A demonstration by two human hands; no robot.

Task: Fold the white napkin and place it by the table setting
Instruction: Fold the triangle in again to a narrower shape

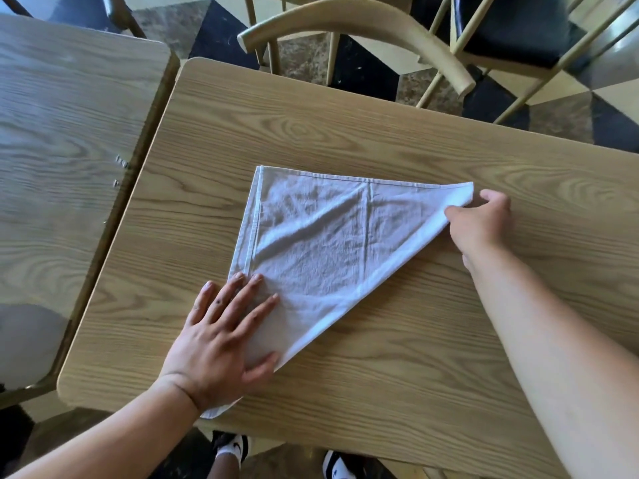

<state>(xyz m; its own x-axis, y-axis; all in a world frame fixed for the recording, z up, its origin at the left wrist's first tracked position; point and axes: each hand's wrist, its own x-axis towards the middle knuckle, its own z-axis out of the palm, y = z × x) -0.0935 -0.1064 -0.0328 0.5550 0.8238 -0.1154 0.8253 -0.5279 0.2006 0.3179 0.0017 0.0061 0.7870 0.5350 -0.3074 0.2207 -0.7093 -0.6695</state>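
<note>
The white napkin (321, 243) lies folded into a triangle on the light wooden table (415, 357). Its long folded edge runs from the near left to the far right. My left hand (224, 337) rests flat, fingers spread, on the napkin's near left corner, and a bit of cloth sticks out under my wrist. My right hand (482, 219) pinches the far right tip of the napkin between thumb and fingers. No table setting is visible.
A second wooden table (69, 133) stands close on the left with a narrow gap between. Pale wooden chairs (363, 25) stand beyond the far edge on a checkered floor. My shoes (235, 447) show below the near edge.
</note>
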